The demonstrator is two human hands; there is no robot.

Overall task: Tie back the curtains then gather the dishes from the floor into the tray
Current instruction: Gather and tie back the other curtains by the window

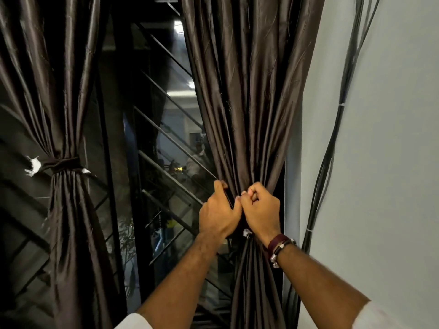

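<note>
Both hands were clenched at the gathered waist of the right curtain (249,103): the left hand (218,214) pinched a dark tie-back band (229,200) against the folds, and the right hand (261,210) closed in a fist around the bunch, a white tie end (247,232) showing just below. The satin looked soft, light and slippery, so it was probably best held at the cinched middle. Two curtains hung there; the left curtain (66,91) was already cinched by its tie (63,163). No dishes or tray showed.
</note>
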